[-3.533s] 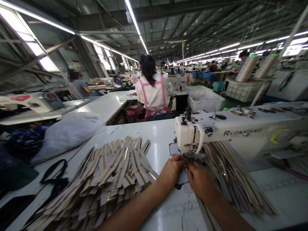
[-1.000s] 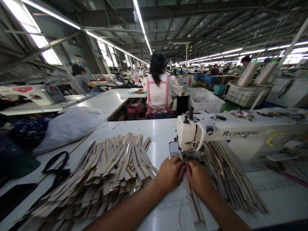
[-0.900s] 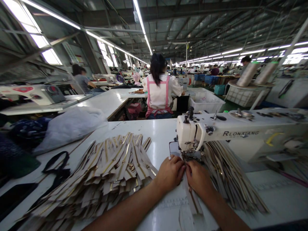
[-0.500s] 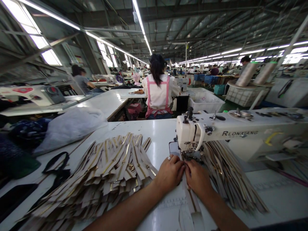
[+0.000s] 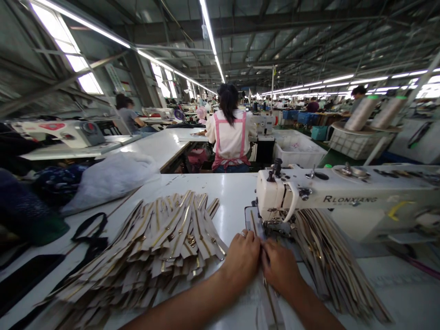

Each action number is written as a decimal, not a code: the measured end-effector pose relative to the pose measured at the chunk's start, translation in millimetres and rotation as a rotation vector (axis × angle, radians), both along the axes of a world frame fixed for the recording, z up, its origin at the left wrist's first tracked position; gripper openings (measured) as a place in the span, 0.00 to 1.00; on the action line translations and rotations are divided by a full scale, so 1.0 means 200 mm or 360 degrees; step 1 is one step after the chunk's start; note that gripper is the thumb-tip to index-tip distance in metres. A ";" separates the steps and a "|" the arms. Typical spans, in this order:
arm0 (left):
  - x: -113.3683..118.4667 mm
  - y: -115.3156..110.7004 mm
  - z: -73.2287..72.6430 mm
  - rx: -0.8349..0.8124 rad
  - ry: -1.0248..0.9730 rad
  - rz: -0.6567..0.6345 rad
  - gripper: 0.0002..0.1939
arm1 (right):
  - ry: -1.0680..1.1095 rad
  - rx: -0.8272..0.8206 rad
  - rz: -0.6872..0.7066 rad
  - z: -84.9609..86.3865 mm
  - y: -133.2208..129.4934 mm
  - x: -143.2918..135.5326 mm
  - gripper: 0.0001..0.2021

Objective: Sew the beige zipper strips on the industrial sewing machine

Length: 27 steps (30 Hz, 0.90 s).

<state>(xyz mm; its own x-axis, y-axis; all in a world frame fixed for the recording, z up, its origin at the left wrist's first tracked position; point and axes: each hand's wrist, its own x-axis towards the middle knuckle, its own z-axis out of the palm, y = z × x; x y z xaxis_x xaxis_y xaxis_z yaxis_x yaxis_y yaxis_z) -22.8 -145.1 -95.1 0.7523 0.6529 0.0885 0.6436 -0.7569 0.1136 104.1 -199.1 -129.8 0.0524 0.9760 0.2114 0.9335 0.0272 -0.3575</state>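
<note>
Gold-toothed zipper strip [image 5: 270,302] runs over the surface [image 5: 237,192] beneath the left hand [image 5: 242,254] and right hand [image 5: 280,266], their fingers seemingly pinched on it just before the sewing machine [image 5: 309,185], where uneven pulling between them could skew or pucker it.

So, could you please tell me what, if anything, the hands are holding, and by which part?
The left hand and right hand appear to pinch a zipper strip partway along its length; the exact grip is hidden.
</note>
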 end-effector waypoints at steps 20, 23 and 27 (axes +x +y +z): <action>-0.40 0.19 0.30 0.0068 -0.1022 0.0848 0.10 | 0.0063 0.0536 0.0239 -0.23 0.03 0.08 0.17; -0.51 0.31 0.37 0.0173 -0.0580 0.1059 0.13 | 0.0033 0.0570 0.0265 -0.25 0.03 0.09 0.17; -0.60 0.40 0.30 0.0004 -0.0110 0.1220 0.11 | 0.0001 0.0570 0.0294 -0.26 0.04 0.10 0.18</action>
<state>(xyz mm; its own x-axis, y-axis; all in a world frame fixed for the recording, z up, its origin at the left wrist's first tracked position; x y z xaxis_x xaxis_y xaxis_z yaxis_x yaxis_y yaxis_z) -142.4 -64.8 -34.6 0.0819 0.9893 0.1210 0.9798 -0.1022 0.1717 124.1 -190.1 -182.2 -0.1166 0.8338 0.5397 0.9010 0.3174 -0.2956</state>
